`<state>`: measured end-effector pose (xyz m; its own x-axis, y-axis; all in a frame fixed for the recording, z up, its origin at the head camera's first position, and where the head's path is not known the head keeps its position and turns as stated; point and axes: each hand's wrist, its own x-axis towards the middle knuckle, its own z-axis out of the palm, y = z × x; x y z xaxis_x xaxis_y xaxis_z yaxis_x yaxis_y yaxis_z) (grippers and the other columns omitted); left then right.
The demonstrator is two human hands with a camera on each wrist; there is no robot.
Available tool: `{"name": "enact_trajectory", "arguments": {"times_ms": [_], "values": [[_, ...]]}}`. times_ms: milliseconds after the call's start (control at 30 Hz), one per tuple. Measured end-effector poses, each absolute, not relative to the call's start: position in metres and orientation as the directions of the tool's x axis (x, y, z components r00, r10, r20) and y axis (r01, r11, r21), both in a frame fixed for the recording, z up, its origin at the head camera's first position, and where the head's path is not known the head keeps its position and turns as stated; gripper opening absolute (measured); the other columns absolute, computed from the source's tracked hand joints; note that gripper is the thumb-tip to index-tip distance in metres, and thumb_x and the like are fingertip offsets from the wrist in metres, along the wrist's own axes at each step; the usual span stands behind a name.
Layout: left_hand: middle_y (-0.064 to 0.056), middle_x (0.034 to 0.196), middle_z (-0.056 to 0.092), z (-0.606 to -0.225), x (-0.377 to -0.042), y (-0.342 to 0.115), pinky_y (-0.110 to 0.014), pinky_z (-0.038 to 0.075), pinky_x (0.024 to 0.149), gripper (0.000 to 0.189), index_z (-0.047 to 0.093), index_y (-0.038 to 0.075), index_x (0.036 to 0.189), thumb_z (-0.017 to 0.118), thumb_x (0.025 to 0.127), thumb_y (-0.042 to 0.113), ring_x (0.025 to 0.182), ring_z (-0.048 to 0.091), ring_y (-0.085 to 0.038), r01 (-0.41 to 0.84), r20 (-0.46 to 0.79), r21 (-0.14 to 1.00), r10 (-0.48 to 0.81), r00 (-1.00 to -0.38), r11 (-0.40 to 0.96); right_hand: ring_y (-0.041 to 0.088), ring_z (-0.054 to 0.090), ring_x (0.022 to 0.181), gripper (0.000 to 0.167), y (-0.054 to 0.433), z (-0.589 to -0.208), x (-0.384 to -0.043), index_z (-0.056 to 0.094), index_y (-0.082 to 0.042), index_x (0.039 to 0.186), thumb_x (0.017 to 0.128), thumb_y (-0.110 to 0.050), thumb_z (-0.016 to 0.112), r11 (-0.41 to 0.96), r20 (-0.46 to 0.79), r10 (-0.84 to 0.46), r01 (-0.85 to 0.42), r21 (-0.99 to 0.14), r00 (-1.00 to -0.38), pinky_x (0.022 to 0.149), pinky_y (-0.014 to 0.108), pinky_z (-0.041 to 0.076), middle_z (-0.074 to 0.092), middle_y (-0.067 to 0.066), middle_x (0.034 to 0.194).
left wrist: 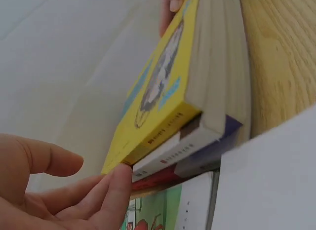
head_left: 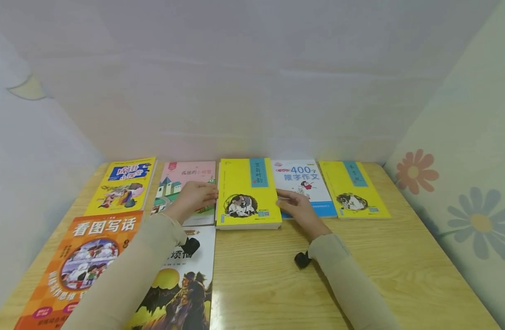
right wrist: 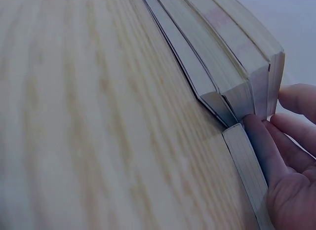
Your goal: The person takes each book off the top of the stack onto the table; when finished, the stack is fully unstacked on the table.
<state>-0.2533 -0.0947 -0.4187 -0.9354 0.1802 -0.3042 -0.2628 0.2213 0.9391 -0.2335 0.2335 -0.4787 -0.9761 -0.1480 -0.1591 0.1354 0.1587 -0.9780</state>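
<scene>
A stack of several books lies at the back middle of the table, topped by a yellow book (head_left: 240,183) with a blue title strip. Below it in the left wrist view are a white-spined book (left wrist: 180,153) and a book with a dark blue and red spine (left wrist: 205,158). My left hand (head_left: 193,200) touches the spine side of the stack with extended fingers, its thumb apart from them. On the opposite side, my right hand (head_left: 300,210) rests its fingertips against the page edges, the fingers fairly straight. Neither hand's fingers curl round a book.
A pink book (head_left: 198,172) lies left of the stack. A white-and-blue book (head_left: 295,188) and another yellow book (head_left: 353,188) lie to the right. At the left are a yellow book (head_left: 124,185), an orange book (head_left: 58,256) and a bat-cover book (head_left: 174,293) on the wooden table (head_left: 269,284).
</scene>
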Motion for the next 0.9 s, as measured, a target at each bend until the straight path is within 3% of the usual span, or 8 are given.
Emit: {"name": "enact_trajectory", "arguments": {"times_ms": [300, 533, 567, 767, 900], "values": [[-0.016, 0.127, 0.057, -0.407, -0.259, -0.091, -0.037, 0.042, 0.113, 0.043, 0.045, -0.009, 0.143, 0.051, 0.106, 0.013, 0.113, 0.059, -0.023, -0.417, -0.41, 0.909, 0.217, -0.886, 0.015, 0.021, 0.063, 0.118, 0.042, 0.238, -0.478, -0.233, 0.062, -0.027, 0.14, 0.099, -0.03, 0.068, 0.127, -0.133, -0.186, 0.11, -0.986, -0.974, 0.108, 0.037, 0.048, 0.065, -0.001, 0.132], [-0.018, 0.144, 0.049, -0.411, -0.26, -0.08, -0.037, 0.047, 0.109, 0.045, 0.045, -0.003, 0.146, 0.049, 0.106, 0.017, 0.126, 0.053, -0.028, -0.373, -0.364, 0.927, 0.299, -0.882, 0.028, 0.021, 0.064, 0.117, 0.041, 0.236, -0.479, -0.234, 0.062, -0.03, 0.139, 0.098, -0.031, 0.069, 0.127, -0.146, -0.181, 0.124, -0.984, -0.973, 0.108, 0.039, 0.048, 0.067, -0.002, 0.13], [-0.016, 0.143, 0.049, -0.411, -0.261, -0.077, -0.035, 0.048, 0.106, 0.046, 0.044, -0.003, 0.147, 0.049, 0.106, 0.018, 0.122, 0.054, -0.026, -0.366, -0.36, 0.93, 0.295, -0.885, 0.035, 0.02, 0.064, 0.117, 0.041, 0.235, -0.479, -0.234, 0.063, -0.03, 0.139, 0.098, -0.032, 0.069, 0.129, -0.148, -0.178, 0.126, -0.984, -0.973, 0.109, 0.039, 0.047, 0.067, -0.002, 0.129], [-0.019, 0.144, 0.05, -0.41, -0.261, -0.067, -0.034, 0.054, 0.098, 0.064, 0.013, 0.006, 0.162, 0.046, 0.108, 0.015, 0.11, 0.061, -0.022, -0.302, -0.31, 0.951, 0.293, -0.905, 0.072, 0.02, 0.065, 0.117, 0.04, 0.236, -0.48, -0.235, 0.063, -0.031, 0.138, 0.098, -0.033, 0.069, 0.131, -0.153, -0.178, 0.131, -0.983, -0.972, 0.11, 0.041, 0.046, 0.068, -0.003, 0.129], [-0.021, 0.142, 0.054, -0.411, -0.259, -0.068, -0.038, 0.058, 0.092, 0.067, 0.011, 0.015, 0.164, 0.047, 0.108, 0.014, 0.105, 0.068, -0.024, -0.27, -0.272, 0.962, 0.276, -0.922, 0.047, 0.019, 0.064, 0.118, 0.04, 0.235, -0.48, -0.234, 0.063, -0.029, 0.139, 0.099, -0.032, 0.067, 0.127, -0.131, -0.181, 0.109, -0.986, -0.975, 0.111, 0.041, 0.045, 0.067, -0.003, 0.13]]}}
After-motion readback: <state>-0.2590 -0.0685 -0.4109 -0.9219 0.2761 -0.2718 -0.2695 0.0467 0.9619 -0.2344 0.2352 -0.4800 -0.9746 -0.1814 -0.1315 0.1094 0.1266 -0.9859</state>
